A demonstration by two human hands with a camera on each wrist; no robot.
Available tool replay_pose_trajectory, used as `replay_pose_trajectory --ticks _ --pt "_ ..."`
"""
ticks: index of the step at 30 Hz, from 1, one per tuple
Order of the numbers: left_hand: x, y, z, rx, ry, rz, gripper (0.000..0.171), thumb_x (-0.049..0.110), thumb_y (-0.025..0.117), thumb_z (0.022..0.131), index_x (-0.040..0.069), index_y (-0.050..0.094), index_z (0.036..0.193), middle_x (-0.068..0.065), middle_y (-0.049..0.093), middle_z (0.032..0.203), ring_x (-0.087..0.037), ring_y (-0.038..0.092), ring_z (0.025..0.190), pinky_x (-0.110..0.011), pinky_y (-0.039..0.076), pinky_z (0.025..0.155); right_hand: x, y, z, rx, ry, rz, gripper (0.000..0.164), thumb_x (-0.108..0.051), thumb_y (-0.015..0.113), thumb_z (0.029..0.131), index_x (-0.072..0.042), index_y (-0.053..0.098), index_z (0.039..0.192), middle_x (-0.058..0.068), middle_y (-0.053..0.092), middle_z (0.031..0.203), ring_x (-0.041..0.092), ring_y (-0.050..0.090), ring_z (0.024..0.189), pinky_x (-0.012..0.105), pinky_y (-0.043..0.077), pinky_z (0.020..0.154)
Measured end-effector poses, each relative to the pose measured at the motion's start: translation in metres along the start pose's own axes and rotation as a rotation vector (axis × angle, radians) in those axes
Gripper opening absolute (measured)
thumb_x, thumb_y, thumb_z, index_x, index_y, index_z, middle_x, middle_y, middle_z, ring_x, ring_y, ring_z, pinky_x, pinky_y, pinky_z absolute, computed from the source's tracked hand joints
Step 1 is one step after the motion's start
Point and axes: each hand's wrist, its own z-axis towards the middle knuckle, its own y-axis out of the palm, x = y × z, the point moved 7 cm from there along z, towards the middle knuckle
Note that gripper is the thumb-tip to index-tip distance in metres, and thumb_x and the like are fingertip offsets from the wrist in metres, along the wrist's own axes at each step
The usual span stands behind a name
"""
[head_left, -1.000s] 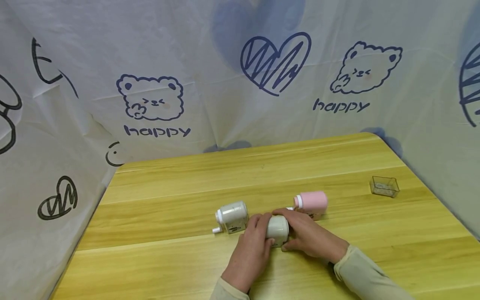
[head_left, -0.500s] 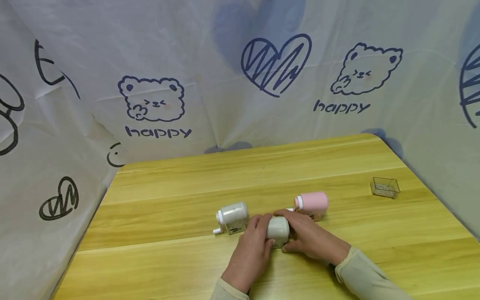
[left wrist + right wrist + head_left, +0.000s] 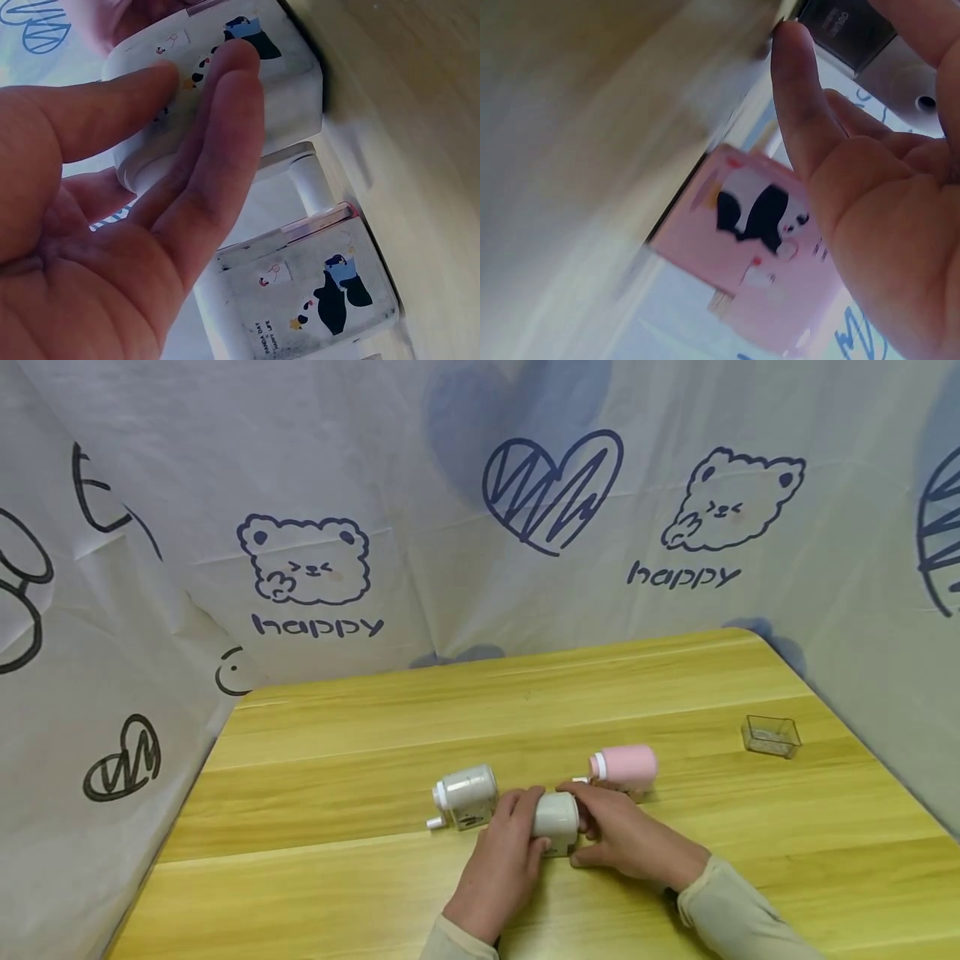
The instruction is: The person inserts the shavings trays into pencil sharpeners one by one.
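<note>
My left hand [image 3: 501, 858] grips a pale grey crank pencil sharpener [image 3: 557, 818] at the table's middle, thumb near me and fingers over the far side. Its panda-printed side [image 3: 292, 97] shows in the left wrist view. My right hand [image 3: 633, 835] holds the sharpener's right end between thumb and fingers. In the right wrist view that end has a round pencil hole [image 3: 925, 103] and a dark see-through drawer [image 3: 847, 26], with the thumb at its edge. The sharpener's crank is hidden behind my left hand.
A second grey sharpener [image 3: 468, 793] with a white crank lies just left of my left hand. A pink sharpener [image 3: 628, 765] stands behind my right hand. A small clear tray [image 3: 771, 737] sits far right on the wooden table [image 3: 300, 793]. Printed cloth [image 3: 442, 527] hangs behind.
My right hand has shifted slightly right along the sharpener, uncovering more of its right end. My left hand and the sharpener stay nearly in place.
</note>
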Motion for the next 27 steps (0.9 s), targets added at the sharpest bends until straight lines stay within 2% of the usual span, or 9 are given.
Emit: replay_pose_trajectory --ticks 5,10,17,23,27 --pt "0.0 0.0 0.004 0.031 0.031 0.004 0.05 0.007 0.066 0.087 0.006 0.048 0.134 -0.014 0.053 0.123 -0.029 0.06 0.101 -0.037 0.051 0.084 0.005 -0.006 -0.006 0.007 0.01 0.04 0.071 -0.015 0.083 0.07 -0.004 0.046 0.13 0.002 0.054 0.091 0.013 0.051 0.077 0.026 0.047 0.067" --pt "-0.002 0.0 0.011 0.054 0.02 0.028 0.052 0.008 0.066 0.086 0.005 0.048 0.134 -0.015 0.053 0.124 -0.03 0.059 0.104 -0.04 0.05 0.088 0.008 -0.006 -0.013 -0.017 0.015 0.04 0.068 -0.017 0.082 0.072 -0.006 0.048 0.13 0.001 0.053 0.094 0.012 0.049 0.078 0.026 0.046 0.068" --pt "-0.01 -0.006 0.023 0.066 -0.026 0.035 0.052 0.009 0.064 0.089 0.005 0.045 0.137 -0.017 0.051 0.128 -0.032 0.061 0.101 -0.039 0.052 0.083 0.008 -0.011 -0.02 -0.013 -0.007 0.032 0.062 -0.021 0.079 0.076 -0.001 0.05 0.126 -0.001 0.052 0.097 0.009 0.049 0.079 0.025 0.046 0.069" --pt "-0.013 -0.011 0.034 0.085 -0.001 0.043 0.051 0.009 0.062 0.091 0.003 0.043 0.137 -0.018 0.05 0.128 -0.031 0.06 0.102 -0.036 0.051 0.084 0.011 -0.013 -0.024 -0.021 -0.001 0.099 0.059 -0.021 0.079 0.077 0.002 0.051 0.124 0.002 0.052 0.094 0.009 0.05 0.077 0.025 0.048 0.065" --pt "-0.013 -0.007 0.04 0.057 -0.003 0.068 0.051 0.01 0.064 0.09 0.002 0.045 0.136 -0.019 0.052 0.126 -0.032 0.061 0.098 -0.037 0.052 0.081 0.013 -0.012 -0.027 -0.03 0.022 0.128 0.06 -0.023 0.078 0.077 0.002 0.051 0.124 0.002 0.052 0.094 0.009 0.05 0.076 0.025 0.048 0.064"
